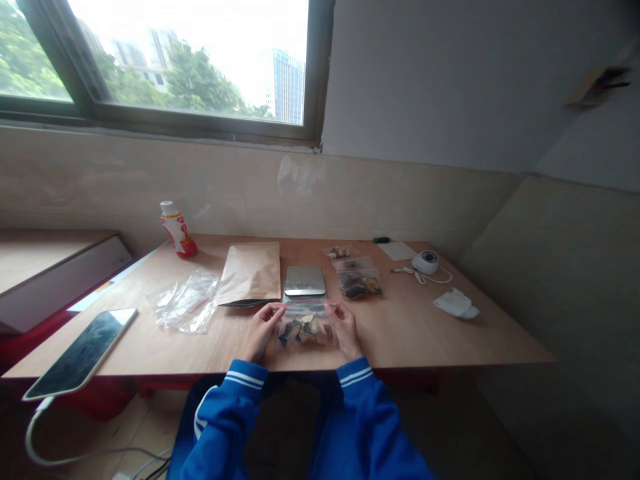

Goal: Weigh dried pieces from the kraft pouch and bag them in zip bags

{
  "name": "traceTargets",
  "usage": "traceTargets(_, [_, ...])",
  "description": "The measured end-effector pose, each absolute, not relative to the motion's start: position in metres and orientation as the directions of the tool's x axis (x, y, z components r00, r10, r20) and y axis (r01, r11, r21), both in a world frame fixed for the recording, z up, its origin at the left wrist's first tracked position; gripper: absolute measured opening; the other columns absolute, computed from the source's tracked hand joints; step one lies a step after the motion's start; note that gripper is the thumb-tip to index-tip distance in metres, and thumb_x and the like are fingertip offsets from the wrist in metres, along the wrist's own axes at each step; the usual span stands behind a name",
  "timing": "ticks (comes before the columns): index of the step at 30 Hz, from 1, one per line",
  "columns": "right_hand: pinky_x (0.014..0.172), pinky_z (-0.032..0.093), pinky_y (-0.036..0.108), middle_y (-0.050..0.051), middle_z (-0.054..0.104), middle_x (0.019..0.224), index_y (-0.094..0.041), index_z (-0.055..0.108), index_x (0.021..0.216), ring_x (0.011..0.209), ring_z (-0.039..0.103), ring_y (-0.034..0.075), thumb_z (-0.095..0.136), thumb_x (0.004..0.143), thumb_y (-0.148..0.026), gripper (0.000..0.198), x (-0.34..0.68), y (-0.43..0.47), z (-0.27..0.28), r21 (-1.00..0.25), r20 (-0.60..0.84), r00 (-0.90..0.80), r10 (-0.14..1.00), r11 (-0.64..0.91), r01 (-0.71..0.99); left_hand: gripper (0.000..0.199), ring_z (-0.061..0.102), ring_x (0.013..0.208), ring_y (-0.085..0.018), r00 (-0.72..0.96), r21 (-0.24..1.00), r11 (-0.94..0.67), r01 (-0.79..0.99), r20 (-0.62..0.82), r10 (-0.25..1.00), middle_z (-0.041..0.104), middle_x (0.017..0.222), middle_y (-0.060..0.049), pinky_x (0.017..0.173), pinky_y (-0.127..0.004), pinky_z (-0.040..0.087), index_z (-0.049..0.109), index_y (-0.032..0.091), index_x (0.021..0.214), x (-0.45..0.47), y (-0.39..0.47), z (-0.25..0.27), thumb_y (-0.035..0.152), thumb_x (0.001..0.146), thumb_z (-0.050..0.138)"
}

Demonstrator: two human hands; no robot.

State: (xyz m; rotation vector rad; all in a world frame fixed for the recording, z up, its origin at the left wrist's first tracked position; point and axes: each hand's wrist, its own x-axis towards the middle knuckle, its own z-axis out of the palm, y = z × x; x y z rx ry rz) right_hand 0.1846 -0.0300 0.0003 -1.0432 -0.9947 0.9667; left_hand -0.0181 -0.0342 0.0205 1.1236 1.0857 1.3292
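Note:
Between my hands is a clear zip bag [305, 331] with dark and pale dried pieces inside, lying near the table's front edge. My left hand [263, 328] pinches its upper left corner, and my right hand [344, 327] pinches the upper right corner. The bag's top strip runs straight between them. Just beyond it sits a small silver digital scale [305, 280] with nothing on its plate. A brown kraft paper pouch [251, 272] lies flat to the left of the scale. More filled zip bags [360, 283] lie to its right, with a smaller bag of pale pieces [339, 252] behind them.
Crumpled clear plastic [187, 303], a red and white bottle [179, 230] and a cabled phone [83, 353] are on the left. On the right are a white round device with a cord [425, 262], crumpled white tissue [456, 304], white paper [397, 251] and a dark green object [381, 240].

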Motion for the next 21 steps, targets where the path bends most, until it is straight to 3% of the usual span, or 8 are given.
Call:
traceTargets(10, [0.071,0.045,0.027,0.003,0.066,0.077,-0.018,0.068,0.079,0.076,0.059,0.017,0.069,0.073,-0.045,0.027,0.183,-0.031,0.001,-0.960,0.204,0.275,0.940,0.247,-0.134,0.038,0.049,0.053,-0.010,-0.065,0.993,-0.064,-0.103,0.057,0.996,0.055,0.059,0.002,0.050,-0.021,0.037,0.066,0.015,0.084,-0.017,-0.034,0.019,0.049,0.068,0.071])
traceTargets(17, [0.066,0.043,0.025,0.002,0.066,0.080,-0.018,0.069,0.088,0.070,0.056,0.015,0.068,0.075,-0.045,0.030,0.184,-0.032,0.005,-0.972,0.185,0.154,0.971,0.203,-0.117,0.031,0.045,0.048,-0.007,-0.004,0.957,-0.024,-0.290,0.024,1.000,0.049,0.055,0.006,0.047,-0.018,0.034,0.058,0.018,0.084,-0.014,-0.039,0.024,0.044,0.073,0.069])
traceTargets(21, [0.064,0.042,0.025,0.003,0.067,0.082,-0.016,0.070,0.091,0.071,0.057,0.015,0.068,0.074,-0.047,0.035,0.185,-0.031,0.002,-0.980,0.157,0.147,0.977,0.173,-0.103,0.033,0.048,0.051,-0.008,-0.023,0.962,-0.010,-0.272,0.004,1.000,0.054,0.059,0.006,0.048,-0.018,0.038,0.059,0.018,0.087,-0.011,-0.042,0.029,0.041,0.068,0.074])
